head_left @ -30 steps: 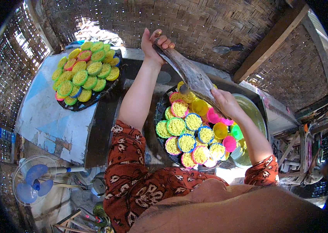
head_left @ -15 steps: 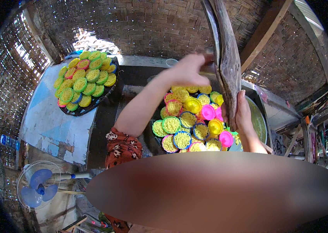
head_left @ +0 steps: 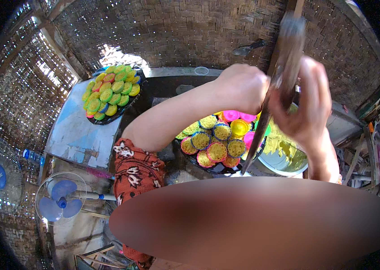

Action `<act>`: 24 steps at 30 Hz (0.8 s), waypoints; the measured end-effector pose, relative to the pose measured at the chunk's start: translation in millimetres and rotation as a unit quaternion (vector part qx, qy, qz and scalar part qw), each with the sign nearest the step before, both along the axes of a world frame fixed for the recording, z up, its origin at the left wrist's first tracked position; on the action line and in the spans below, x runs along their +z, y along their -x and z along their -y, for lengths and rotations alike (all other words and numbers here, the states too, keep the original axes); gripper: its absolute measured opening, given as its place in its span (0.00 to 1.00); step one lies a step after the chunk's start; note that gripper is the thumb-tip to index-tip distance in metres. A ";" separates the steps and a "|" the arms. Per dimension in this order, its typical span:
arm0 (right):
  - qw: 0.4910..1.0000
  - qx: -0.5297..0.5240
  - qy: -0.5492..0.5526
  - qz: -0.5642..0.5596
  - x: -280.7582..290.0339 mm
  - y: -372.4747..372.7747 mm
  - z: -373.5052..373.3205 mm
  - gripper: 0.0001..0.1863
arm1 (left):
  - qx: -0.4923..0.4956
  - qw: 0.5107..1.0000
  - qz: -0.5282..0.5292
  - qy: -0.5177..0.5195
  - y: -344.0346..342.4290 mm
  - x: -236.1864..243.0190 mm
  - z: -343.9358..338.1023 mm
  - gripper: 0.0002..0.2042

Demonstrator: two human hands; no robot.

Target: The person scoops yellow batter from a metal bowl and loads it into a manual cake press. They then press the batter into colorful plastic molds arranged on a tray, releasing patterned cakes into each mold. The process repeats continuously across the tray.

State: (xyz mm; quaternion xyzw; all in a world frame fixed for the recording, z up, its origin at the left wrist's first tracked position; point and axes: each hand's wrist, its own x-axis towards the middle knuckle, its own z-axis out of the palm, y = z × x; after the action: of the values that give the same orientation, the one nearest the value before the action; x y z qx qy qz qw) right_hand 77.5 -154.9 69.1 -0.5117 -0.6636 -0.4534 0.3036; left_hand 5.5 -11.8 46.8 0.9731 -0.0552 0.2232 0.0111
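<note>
Two hands, left hand (head_left: 244, 87) and right hand (head_left: 304, 105), grip a long upright tool (head_left: 280, 67) (blurred) above a tray (head_left: 219, 168) of batter-filled coloured moulds (head_left: 219, 144); a bowl (head_left: 284, 157) holds yellow batter.

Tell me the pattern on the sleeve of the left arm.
The sleeve is rust red with cream flower-like motifs and dark outlines, seen in the head view.

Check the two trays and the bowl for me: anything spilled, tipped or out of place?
Nothing stands out. The far tray and the near tray both hold their coloured cups upright and packed together. The yellow batter stays inside the bowl. Both hands, left and right, grip a long flat piece held above them.
</note>
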 end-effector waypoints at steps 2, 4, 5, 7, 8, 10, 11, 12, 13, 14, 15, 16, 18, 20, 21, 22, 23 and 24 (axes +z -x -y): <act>0.994 0.065 0.079 -0.027 -6.4 3.8 24.1 0.29 | -0.073 0.993 -0.092 0.012 9.9 4.1 12.6 0.06; 0.964 0.114 0.183 -0.158 -13.8 -0.4 46.4 0.31 | -0.007 0.988 -0.156 0.012 24.6 3.1 34.3 0.05; 0.934 0.136 0.223 -0.245 -18.7 -4.3 54.6 0.33 | -0.008 0.988 -0.154 0.019 28.7 0.6 44.5 0.05; 0.920 0.188 0.223 -0.261 -10.8 -12.3 70.5 0.36 | 0.010 0.989 -0.150 0.009 33.3 0.1 61.3 0.04; 0.912 0.213 0.223 -0.269 -7.7 -18.1 77.5 0.37 | 0.028 0.988 -0.149 -0.014 35.7 5.4 69.2 0.05; 0.892 0.224 0.220 -0.326 -8.9 -29.3 89.6 0.37 | 0.054 0.987 -0.145 -0.032 41.6 5.9 80.0 0.05; 0.877 0.213 0.225 -0.368 -9.7 -35.6 98.2 0.36 | 0.062 0.987 -0.144 -0.026 44.2 3.5 82.8 0.06; 0.860 0.197 0.230 -0.410 -11.1 -43.6 107.6 0.36 | 0.065 0.988 -0.141 -0.019 45.9 2.4 84.9 0.06; 0.828 0.212 0.210 -0.475 -15.1 -52.8 118.3 0.35 | 0.084 0.983 -0.157 -0.036 51.0 7.3 86.1 0.07; 0.791 0.185 0.222 -0.540 -2.6 -58.8 140.8 0.35 | 0.082 0.990 -0.114 0.007 56.6 5.1 79.1 0.09; 0.815 0.168 0.158 -0.531 -8.5 -81.5 160.4 0.33 | 0.078 0.993 -0.069 0.047 62.2 -2.2 67.7 0.10; 0.839 0.139 0.093 -0.517 -10.1 -100.5 183.0 0.32 | 0.063 0.994 -0.020 0.090 63.8 -9.7 55.2 0.11; 0.814 0.205 -0.105 -0.533 -30.3 -125.8 182.8 0.29 | -0.062 0.899 0.057 0.430 70.9 -41.6 28.4 0.15; 0.782 0.337 -0.242 -0.466 -48.9 -131.3 172.1 0.22 | -0.223 0.739 0.041 0.634 57.7 -68.8 40.7 0.16; 0.759 0.367 -0.283 -0.457 -54.2 -128.3 162.5 0.21 | -0.256 0.827 0.037 0.498 45.5 -65.3 45.2 0.17; 0.738 0.391 -0.326 -0.443 -60.5 -125.8 154.4 0.19 | -0.290 0.891 0.031 0.349 31.1 -61.7 48.2 0.19; 0.721 0.382 -0.363 -0.450 -68.6 -117.2 144.3 0.16 | -0.233 0.824 0.034 0.515 24.5 -68.7 64.9 0.19; 0.757 0.380 -0.317 -0.426 -72.8 -108.0 139.4 0.15 | -0.185 0.714 0.073 0.671 20.3 -73.0 82.8 0.19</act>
State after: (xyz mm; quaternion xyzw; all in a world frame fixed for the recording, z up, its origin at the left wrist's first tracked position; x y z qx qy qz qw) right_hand 185.5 -294.3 -3.7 -0.2323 -0.4238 -0.2206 0.8472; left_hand -14.7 -94.7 -26.2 0.6612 -0.0705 0.2650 0.6983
